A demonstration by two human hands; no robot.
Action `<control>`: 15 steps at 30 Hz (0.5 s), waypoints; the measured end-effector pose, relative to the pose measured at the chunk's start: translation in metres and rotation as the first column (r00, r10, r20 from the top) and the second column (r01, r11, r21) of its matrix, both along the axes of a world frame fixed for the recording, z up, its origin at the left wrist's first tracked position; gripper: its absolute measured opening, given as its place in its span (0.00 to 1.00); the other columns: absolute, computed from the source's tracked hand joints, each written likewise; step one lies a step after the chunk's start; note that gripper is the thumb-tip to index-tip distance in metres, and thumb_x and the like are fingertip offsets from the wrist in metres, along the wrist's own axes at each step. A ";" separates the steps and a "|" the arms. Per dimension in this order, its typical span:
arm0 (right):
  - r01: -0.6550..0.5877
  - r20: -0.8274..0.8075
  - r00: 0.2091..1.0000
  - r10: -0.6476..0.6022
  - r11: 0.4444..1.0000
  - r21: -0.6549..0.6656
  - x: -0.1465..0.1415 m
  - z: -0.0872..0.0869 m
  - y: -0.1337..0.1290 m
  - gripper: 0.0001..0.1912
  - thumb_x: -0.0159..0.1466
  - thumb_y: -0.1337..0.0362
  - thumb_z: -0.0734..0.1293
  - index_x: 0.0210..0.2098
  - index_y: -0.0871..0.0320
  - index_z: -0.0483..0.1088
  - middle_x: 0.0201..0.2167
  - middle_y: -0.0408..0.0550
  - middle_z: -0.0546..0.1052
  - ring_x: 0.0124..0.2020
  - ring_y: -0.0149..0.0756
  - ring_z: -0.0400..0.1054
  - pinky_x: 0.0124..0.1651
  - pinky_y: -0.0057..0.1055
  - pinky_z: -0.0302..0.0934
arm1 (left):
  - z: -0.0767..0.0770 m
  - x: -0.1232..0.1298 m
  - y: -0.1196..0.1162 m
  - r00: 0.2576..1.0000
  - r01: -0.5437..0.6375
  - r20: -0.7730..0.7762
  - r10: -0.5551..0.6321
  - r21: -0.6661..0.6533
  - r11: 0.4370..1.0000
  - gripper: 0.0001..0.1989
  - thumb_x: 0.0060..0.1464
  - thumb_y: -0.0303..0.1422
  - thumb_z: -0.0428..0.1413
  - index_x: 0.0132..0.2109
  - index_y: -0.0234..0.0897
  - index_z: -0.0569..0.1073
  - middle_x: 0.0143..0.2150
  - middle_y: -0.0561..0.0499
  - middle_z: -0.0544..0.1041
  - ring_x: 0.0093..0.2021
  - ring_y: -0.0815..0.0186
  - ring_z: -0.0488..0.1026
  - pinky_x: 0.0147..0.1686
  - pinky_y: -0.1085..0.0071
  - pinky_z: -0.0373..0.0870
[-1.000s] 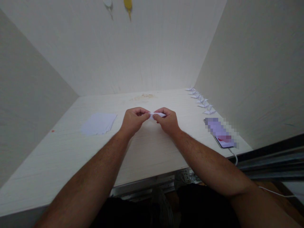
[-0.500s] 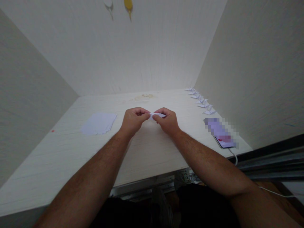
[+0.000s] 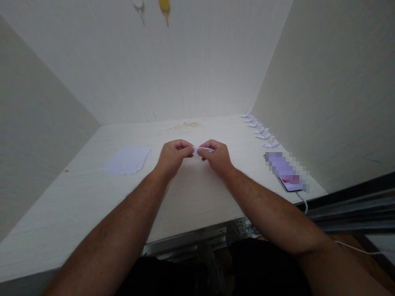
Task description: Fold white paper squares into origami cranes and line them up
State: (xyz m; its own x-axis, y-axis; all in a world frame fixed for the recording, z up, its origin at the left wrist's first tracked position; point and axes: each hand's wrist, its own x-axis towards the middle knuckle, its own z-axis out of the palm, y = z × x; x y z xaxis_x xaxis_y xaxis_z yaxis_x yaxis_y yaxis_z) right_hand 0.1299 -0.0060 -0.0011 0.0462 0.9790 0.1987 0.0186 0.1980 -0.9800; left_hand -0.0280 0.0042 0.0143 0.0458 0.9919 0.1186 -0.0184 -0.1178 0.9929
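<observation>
A small folded white paper (image 3: 196, 151) is held above the middle of the white table. My left hand (image 3: 174, 156) pinches its left end between thumb and fingers. On its other side, my right hand (image 3: 217, 156) grips the paper the same way, with a thin pointed part showing past the thumb. The fingers hide much of the paper. A loose stack of white paper sheets (image 3: 128, 160) lies to the left of my left hand.
Several folded white paper figures (image 3: 270, 144) stand in a row along the right wall. Nearer on the right lies a phone (image 3: 285, 172), partly pixelated, with a white cable (image 3: 305, 202). Walls enclose the white table (image 3: 197, 205) at the back and sides.
Both hands keep their hold on the folded paper, with only slight finger movement. The whole view has shifted very slightly.
</observation>
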 end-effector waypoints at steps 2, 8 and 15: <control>-0.004 -0.010 1.000 0.004 1.000 -0.009 0.000 0.002 -0.001 0.09 0.50 0.59 0.73 0.25 0.58 0.73 0.17 0.39 0.72 0.20 0.28 0.63 0.26 0.28 0.58 | 0.000 -0.001 0.000 0.999 0.032 -0.027 -0.032 0.017 0.999 0.07 0.40 0.32 0.67 0.28 0.35 0.78 0.25 0.52 0.77 0.26 0.70 0.73 0.32 0.70 0.71; -0.019 0.032 0.999 0.019 1.000 0.006 0.000 0.003 -0.002 0.13 0.50 0.55 0.75 0.26 0.58 0.74 0.18 0.40 0.73 0.21 0.28 0.64 0.26 0.28 0.59 | 0.003 0.000 -0.003 0.993 0.060 -0.108 -0.054 0.049 0.997 0.09 0.41 0.34 0.67 0.29 0.36 0.77 0.27 0.51 0.78 0.27 0.68 0.73 0.33 0.68 0.72; 0.011 0.031 0.999 -0.012 1.000 0.025 0.002 -0.002 0.001 0.13 0.51 0.55 0.75 0.29 0.58 0.75 0.18 0.40 0.73 0.20 0.29 0.66 0.25 0.27 0.60 | 0.007 0.001 -0.004 0.988 0.025 -0.157 -0.012 0.080 0.997 0.07 0.43 0.33 0.66 0.28 0.36 0.77 0.26 0.51 0.78 0.27 0.68 0.73 0.31 0.69 0.70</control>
State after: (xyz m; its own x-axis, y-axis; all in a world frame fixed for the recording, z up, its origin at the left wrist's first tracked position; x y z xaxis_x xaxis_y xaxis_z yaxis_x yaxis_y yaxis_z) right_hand 0.1324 -0.0048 -0.0027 0.0505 0.9732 0.2242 0.0512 0.2217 -0.9738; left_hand -0.0274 -0.0002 0.0211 0.0885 0.9781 0.1885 0.1331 -0.1992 0.9709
